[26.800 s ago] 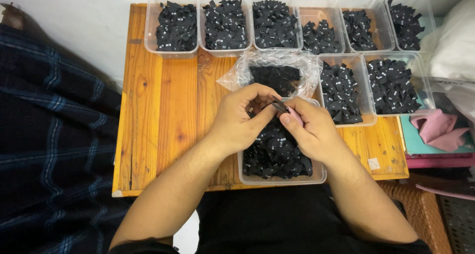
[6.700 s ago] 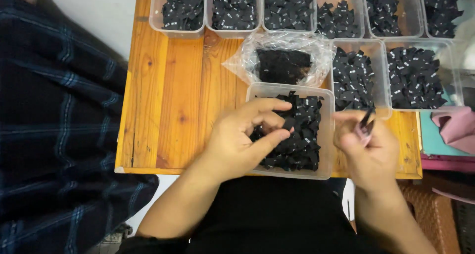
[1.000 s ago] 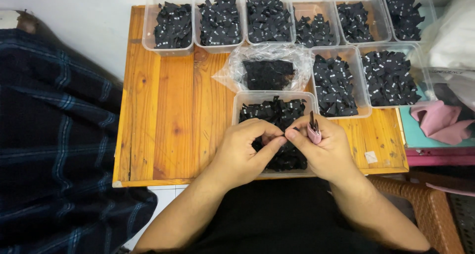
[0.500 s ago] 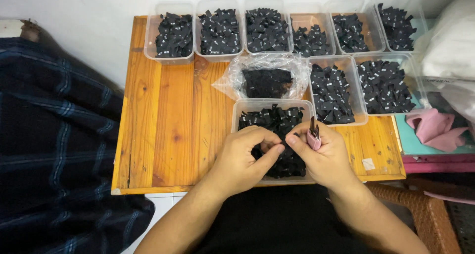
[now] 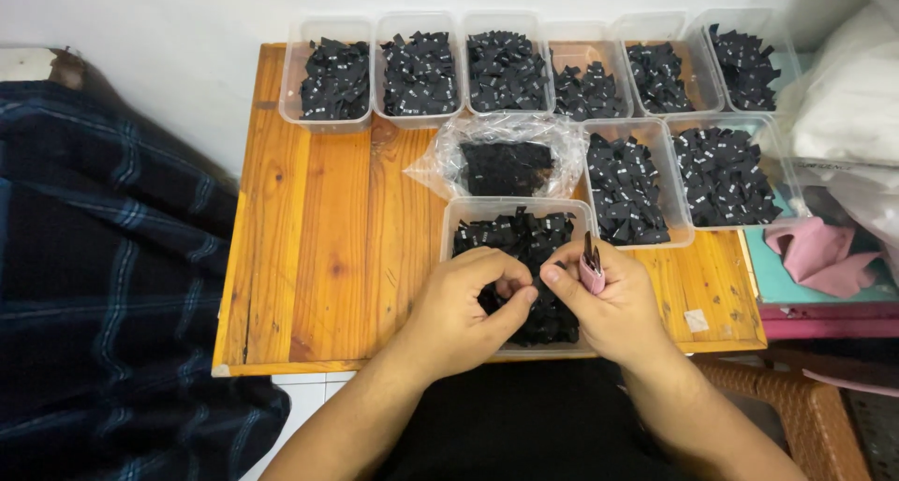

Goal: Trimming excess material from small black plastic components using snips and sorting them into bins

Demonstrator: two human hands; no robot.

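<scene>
My left hand (image 5: 468, 303) and my right hand (image 5: 609, 303) meet over a clear plastic tub (image 5: 468, 214) of small black fabric labels (image 5: 515, 237) near the front of the wooden table (image 5: 328, 237). The fingertips of both hands pinch a black label between them. In my right hand is also a small pink-handled snipper (image 5: 592, 270), its dark tip pointing up. Part of the tub's contents is hidden under my hands.
A clear plastic bag (image 5: 506, 162) with black labels lies behind the tub. Several more tubs of black labels (image 5: 421, 64) line the back and right of the table. A dark plaid blanket (image 5: 103, 284) lies left; pink cloth (image 5: 824, 256) and a wicker chair (image 5: 796, 406) are right.
Over the last second my hands stay together over the tub, fingers working a label; the view shifted slightly. Earlier, my hands were apart, the right one holding the snipper beside the tub.
</scene>
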